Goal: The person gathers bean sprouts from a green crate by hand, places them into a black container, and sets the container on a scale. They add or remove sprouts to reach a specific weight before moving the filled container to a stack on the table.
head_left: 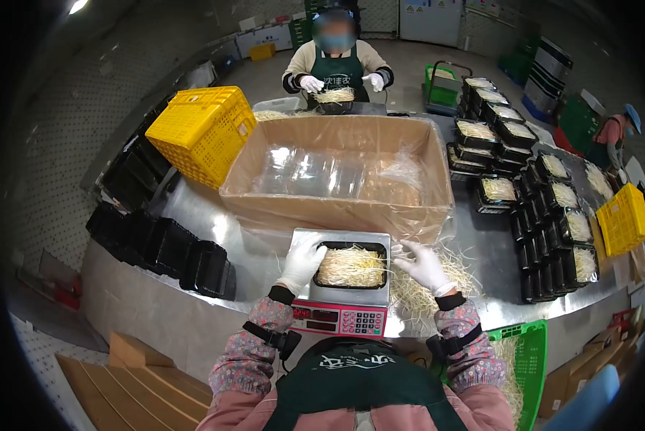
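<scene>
A black tray filled with pale bean sprouts sits on the metal plate of a red scale. At the tray's left edge is my gloved left hand, its fingers bent close to the rim; whether they grip it cannot be made out. My gloved right hand is just right of the tray, fingers apart, with a few sprout strands by the fingertips. Loose sprouts lie in a pile under and beside this hand on the metal table.
Beyond the scale stands a cardboard box with clear plastic inside. Empty black trays and a yellow crate are left; filled trays are stacked right. A green crate is near right. A co-worker stands opposite.
</scene>
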`<action>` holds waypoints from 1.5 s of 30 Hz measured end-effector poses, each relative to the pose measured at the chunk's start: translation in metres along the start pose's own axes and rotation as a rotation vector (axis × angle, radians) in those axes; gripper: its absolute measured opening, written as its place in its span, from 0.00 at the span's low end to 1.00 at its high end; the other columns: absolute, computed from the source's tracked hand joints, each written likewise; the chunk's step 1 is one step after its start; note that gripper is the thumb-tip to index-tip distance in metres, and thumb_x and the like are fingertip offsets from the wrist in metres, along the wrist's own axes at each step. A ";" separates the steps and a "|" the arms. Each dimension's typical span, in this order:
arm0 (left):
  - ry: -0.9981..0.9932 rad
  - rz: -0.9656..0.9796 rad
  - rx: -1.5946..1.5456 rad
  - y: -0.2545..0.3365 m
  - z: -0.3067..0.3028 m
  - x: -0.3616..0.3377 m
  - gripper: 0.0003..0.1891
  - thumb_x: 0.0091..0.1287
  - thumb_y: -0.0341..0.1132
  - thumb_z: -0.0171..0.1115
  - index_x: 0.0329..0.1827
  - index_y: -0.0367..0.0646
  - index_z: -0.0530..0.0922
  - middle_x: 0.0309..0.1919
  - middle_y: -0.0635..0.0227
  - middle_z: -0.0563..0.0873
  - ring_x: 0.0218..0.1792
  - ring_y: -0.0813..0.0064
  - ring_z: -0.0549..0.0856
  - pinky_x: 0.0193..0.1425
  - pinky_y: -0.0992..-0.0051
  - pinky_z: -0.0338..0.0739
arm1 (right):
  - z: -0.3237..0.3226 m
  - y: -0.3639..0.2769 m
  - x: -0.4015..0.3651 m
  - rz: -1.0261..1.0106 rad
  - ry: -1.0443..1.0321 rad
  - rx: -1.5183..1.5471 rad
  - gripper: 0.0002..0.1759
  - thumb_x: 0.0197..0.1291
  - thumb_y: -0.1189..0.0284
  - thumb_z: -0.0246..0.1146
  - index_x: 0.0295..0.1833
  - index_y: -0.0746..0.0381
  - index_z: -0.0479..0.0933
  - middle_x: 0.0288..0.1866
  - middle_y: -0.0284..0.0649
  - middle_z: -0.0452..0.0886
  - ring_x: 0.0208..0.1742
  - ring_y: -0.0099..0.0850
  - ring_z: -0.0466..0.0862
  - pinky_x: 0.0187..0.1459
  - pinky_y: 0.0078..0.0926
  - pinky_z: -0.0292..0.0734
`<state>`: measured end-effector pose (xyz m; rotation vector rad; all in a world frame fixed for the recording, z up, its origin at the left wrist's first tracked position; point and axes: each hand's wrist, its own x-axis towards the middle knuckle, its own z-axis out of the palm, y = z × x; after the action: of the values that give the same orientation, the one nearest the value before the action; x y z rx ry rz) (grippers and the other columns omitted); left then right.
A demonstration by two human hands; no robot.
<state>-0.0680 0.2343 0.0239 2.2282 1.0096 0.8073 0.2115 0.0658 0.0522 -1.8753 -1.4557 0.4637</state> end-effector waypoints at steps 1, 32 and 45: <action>0.018 0.075 0.087 -0.014 0.013 0.001 0.17 0.65 0.38 0.65 0.54 0.40 0.82 0.56 0.54 0.84 0.61 0.57 0.79 0.70 0.63 0.70 | 0.008 -0.004 0.003 0.120 -0.133 0.074 0.30 0.57 0.60 0.71 0.63 0.63 0.77 0.48 0.51 0.86 0.51 0.42 0.87 0.53 0.35 0.80; -0.177 0.335 0.142 0.035 -0.008 -0.032 0.50 0.50 0.52 0.76 0.73 0.35 0.64 0.71 0.46 0.67 0.73 0.45 0.62 0.78 0.53 0.55 | 0.022 -0.041 0.026 -0.175 0.121 0.267 0.17 0.63 0.71 0.66 0.55 0.68 0.81 0.48 0.50 0.84 0.50 0.41 0.85 0.53 0.31 0.78; -0.407 0.489 0.486 0.019 0.066 0.019 0.22 0.60 0.45 0.58 0.54 0.42 0.77 0.47 0.62 0.80 0.50 0.61 0.78 0.51 0.62 0.72 | 0.102 -0.034 0.015 0.034 -0.309 0.140 0.56 0.66 0.38 0.53 0.77 0.78 0.48 0.74 0.76 0.54 0.79 0.66 0.51 0.78 0.50 0.46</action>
<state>-0.0023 0.2231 -0.0017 2.9605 0.4977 0.2714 0.1257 0.1156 0.0090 -1.7758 -1.5437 0.8812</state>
